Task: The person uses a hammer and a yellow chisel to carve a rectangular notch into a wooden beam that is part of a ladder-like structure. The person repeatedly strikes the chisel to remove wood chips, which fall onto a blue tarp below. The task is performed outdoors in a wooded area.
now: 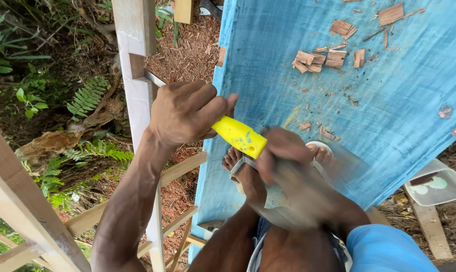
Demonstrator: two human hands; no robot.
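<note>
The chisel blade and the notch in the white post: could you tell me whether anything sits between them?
Nothing visible does. The left hand holds the yellow-handled chisel, and its blade runs bare straight to the notch in the white post.

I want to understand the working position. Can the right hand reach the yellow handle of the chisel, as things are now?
Probably yes. The right hand, blurred by motion, is right at the butt end of the yellow handle, with nothing between them. The left hand grips only the front part, so the end stays free.
</note>
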